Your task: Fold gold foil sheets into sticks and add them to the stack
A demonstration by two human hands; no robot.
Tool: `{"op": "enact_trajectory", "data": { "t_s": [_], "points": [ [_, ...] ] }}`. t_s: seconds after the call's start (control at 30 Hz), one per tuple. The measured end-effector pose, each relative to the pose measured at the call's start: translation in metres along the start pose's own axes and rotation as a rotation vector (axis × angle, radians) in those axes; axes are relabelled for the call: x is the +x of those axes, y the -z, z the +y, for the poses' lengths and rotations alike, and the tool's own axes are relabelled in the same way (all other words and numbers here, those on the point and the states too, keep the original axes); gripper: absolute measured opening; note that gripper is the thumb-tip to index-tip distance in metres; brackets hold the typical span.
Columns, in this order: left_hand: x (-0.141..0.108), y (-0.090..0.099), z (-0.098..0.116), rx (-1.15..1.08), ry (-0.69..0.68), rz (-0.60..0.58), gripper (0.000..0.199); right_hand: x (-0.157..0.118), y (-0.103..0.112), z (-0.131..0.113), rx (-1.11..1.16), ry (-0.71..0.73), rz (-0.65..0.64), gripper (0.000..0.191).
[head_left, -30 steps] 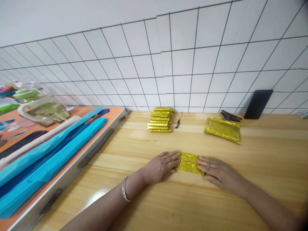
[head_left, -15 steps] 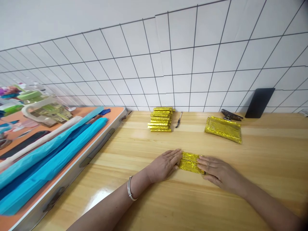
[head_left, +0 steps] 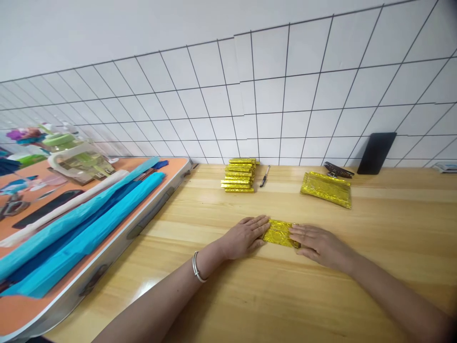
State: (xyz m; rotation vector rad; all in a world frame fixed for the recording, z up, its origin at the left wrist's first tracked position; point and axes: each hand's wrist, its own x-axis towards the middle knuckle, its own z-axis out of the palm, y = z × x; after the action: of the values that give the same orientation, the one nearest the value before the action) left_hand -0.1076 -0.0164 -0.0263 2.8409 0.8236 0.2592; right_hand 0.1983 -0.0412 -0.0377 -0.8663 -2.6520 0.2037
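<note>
Noting blue rolls (head_left: 85, 233) well left of the gold foil sheet (head_left: 279, 232). Seeing a pile of gold strips (head_left: 239, 176) beyond it, leftward. Finding the left hand (head_left: 244, 237) flat, fingers straight, on its left end; the sheet itself on the tabletop (head_left: 221, 305), between both hands; the right hand (head_left: 319, 244) over its right end, thumb apart; cannot tell if pinching. Logging folded gold foil (head_left: 326, 189) beyond it, rightward.

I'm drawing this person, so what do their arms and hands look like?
The left hand wears no glove, but a shiny, silvery bracelet circles that wrist. The right hand has no glove either, and no bracelet shows there. No sleeves show on either arm. It's too blurry to tell about rings.
</note>
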Motion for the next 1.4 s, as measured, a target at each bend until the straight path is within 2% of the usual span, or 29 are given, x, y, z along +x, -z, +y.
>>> {"op": "enact_trajectory", "data": {
  "t_s": [0.1,0.27,0.4,0.6,0.8,1.07,1.17,1.27,1.4],
  "points": [
    [0.000,0.001,-0.005,-0.040,-0.025,0.007,0.055,-0.002,-0.001,-0.002,-0.045,0.000,0.033,0.042],
    [-0.003,-0.007,-0.011,-0.119,-0.034,0.099,0.063,-0.003,-0.002,-0.006,-0.098,0.010,0.076,0.032],
    [-0.004,-0.007,-0.018,-0.149,-0.070,0.094,0.049,-0.002,-0.002,-0.005,-0.137,0.099,0.109,0.016],
    [-0.005,0.006,-0.023,-0.179,-0.153,0.038,0.026,-0.005,0.004,-0.009,-0.146,0.123,0.132,0.017],
    [-0.005,0.004,-0.026,-0.100,-0.207,0.033,0.033,-0.012,0.004,-0.015,-0.174,0.073,0.080,0.030],
    [0.002,0.014,-0.033,0.183,-0.430,-0.023,0.030,-0.007,0.002,-0.005,-0.196,0.148,0.104,0.022],
    [0.004,0.018,-0.033,0.268,-0.496,-0.054,0.033,-0.007,0.002,-0.005,-0.264,0.179,0.061,0.024],
    [0.006,0.017,-0.036,0.309,-0.524,-0.063,0.034,-0.008,0.002,-0.006,-0.314,0.201,0.026,0.027],
    [0.006,0.008,-0.038,0.275,-0.488,-0.005,0.031,-0.008,-0.001,-0.006,-0.275,0.200,0.102,0.026]
  ]
}}
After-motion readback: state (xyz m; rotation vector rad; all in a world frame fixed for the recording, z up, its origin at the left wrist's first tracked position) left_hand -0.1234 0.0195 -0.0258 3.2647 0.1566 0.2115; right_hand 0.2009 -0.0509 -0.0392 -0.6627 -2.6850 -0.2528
